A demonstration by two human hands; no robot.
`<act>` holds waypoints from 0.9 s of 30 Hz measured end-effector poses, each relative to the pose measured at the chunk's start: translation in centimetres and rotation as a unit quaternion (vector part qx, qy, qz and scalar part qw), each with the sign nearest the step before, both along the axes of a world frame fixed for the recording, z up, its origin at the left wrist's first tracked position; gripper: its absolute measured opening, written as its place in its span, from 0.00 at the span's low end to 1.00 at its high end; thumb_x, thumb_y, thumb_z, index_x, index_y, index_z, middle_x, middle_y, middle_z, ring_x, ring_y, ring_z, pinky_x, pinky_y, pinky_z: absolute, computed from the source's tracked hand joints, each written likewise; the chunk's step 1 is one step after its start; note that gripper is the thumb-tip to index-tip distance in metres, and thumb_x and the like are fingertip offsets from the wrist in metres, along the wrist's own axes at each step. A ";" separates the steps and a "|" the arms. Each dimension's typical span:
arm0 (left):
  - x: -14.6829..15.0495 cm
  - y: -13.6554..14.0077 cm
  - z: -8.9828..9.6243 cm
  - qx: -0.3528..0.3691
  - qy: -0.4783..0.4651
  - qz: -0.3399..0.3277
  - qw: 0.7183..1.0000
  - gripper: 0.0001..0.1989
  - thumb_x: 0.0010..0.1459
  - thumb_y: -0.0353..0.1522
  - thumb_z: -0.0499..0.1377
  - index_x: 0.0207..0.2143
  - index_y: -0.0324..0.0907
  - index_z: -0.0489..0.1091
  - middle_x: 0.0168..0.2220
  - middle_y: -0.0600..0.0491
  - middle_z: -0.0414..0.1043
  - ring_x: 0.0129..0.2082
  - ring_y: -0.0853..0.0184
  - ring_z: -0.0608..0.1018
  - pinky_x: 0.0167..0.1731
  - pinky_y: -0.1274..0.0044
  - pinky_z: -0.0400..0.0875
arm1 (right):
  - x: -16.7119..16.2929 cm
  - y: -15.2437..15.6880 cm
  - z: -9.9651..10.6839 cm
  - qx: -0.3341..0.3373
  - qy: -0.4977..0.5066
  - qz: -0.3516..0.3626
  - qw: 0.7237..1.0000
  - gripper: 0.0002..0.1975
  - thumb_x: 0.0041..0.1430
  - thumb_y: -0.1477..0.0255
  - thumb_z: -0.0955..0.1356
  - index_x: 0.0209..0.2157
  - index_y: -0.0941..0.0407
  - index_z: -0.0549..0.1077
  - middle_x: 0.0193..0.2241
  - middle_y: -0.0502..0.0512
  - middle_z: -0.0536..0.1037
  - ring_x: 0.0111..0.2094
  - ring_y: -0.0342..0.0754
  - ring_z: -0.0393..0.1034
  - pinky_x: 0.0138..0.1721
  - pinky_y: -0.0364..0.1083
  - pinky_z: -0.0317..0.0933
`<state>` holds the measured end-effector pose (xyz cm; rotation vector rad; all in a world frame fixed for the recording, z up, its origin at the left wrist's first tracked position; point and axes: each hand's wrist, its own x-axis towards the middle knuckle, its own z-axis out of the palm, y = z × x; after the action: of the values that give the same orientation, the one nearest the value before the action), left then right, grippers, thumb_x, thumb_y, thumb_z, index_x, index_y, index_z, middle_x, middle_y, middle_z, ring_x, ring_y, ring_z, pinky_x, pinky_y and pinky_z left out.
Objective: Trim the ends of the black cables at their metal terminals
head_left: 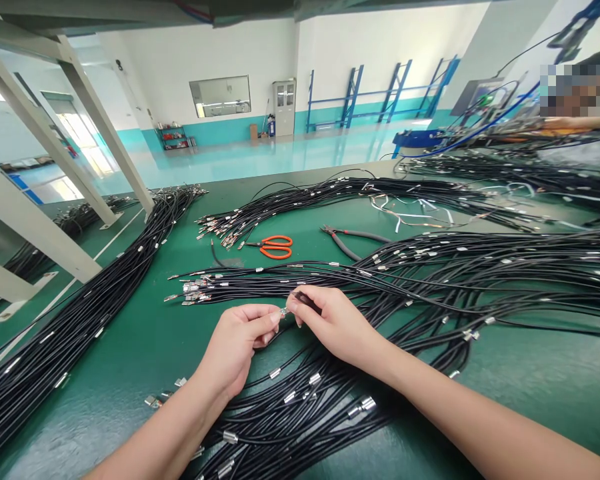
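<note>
My left hand (237, 341) is closed, thumb and forefinger pinching a small metal cable terminal (283, 311). Just to its right, my right hand (335, 323) is also closed, its fingertips touching the terminal's other side. A thin dark piece (310, 303) shows between the right thumb and forefinger; its kind I cannot make out. Beneath both hands runs a loose bundle of black cables (260, 407) with silver sleeves on them. Behind the hands lies another row of black cables (270, 283) with metal terminals at their left ends.
Orange-handled scissors (276, 247) and pliers (343, 241) lie on the green table (145, 360) beyond the hands. A thick cable bundle (115, 287) runs along the left, beside beige metal posts (45, 220). More cables (325, 193) lie at the back. Another person's arm (575, 123) is at far right.
</note>
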<state>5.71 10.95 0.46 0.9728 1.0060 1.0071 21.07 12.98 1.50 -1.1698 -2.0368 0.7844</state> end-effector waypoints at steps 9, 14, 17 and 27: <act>-0.4 0.6 -0.4 0.027 -0.001 0.055 0.998 0.09 0.45 0.34 0.62 0.24 0.36 0.69 0.18 0.57 0.61 0.19 0.76 0.60 0.20 0.81 0.52 | 0.4 0.3 -0.7 0.074 -0.020 -0.024 0.997 0.11 0.59 0.71 0.59 0.26 0.57 0.68 0.24 0.51 0.72 0.26 0.42 0.64 0.31 0.42 0.58; -1.4 1.2 0.4 0.054 0.026 0.170 0.984 0.18 0.40 0.33 0.64 0.36 0.36 0.67 0.21 0.56 0.67 0.21 0.72 0.69 0.24 0.79 0.62 | 0.4 -0.2 -1.2 0.156 -0.195 0.071 0.966 0.12 0.54 0.79 0.61 0.38 0.55 0.71 0.37 0.55 0.73 0.39 0.47 0.65 0.40 0.45 0.60; -2.4 1.3 1.1 0.054 0.032 0.181 0.982 0.28 0.41 0.32 0.64 0.46 0.36 0.61 0.20 0.58 0.67 0.21 0.71 0.71 0.25 0.78 0.65 | 0.1 -0.6 -1.2 0.142 -0.263 0.096 0.949 0.14 0.54 0.79 0.62 0.41 0.54 0.71 0.37 0.55 0.71 0.39 0.47 0.64 0.39 0.44 0.61; -7.1 -5.0 -0.6 0.074 0.342 0.128 0.928 0.07 0.47 0.34 0.58 0.29 0.39 0.71 0.23 0.52 0.71 0.25 0.65 0.73 0.28 0.74 0.67 | -0.3 -1.0 -0.7 0.099 -0.300 0.182 0.931 0.11 0.52 0.82 0.63 0.30 0.53 0.73 0.29 0.50 0.70 0.31 0.43 0.65 0.31 0.39 0.57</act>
<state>-1.36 5.95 -0.12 1.3914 1.6878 0.9805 20.82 12.02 0.84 -1.0032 -2.8222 0.3855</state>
